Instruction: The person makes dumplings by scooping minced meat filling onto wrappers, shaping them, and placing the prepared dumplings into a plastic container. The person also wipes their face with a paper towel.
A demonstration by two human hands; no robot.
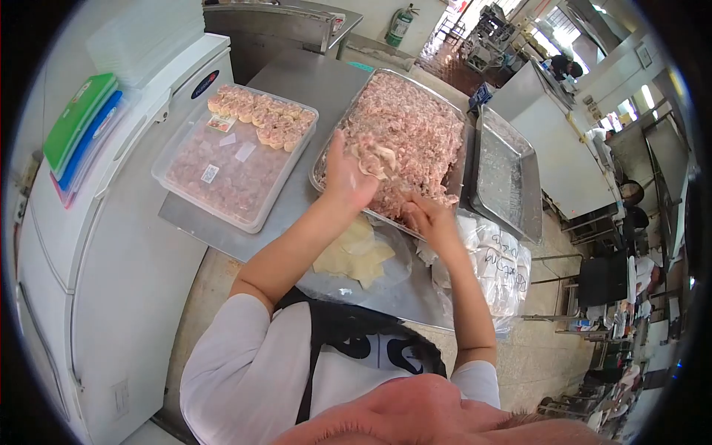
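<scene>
A large metal tray (320, 169) holds a heap of ground meat (415, 126). Over its near left side, my left hand (347, 178) cups a pale dumpling wrapper (380, 162) with some meat on it. My right hand (430, 219) is at the near edge of the meat, fingers closed; whatever they grip is hidden. Flat yellowish dumpling wrappers (354, 252) lie on plastic just in front of me, below both hands. To the left, rows of filled dumplings (259, 115) sit along the far part of a clear plastic container (256, 219).
A second metal tray (508, 174) stands right of the meat. Plastic-wrapped packs with handwriting (493, 267) lie at the table's right corner. A white freezer (141, 215) borders the left, with green and blue lids (81, 126) on top. Other people are in the background.
</scene>
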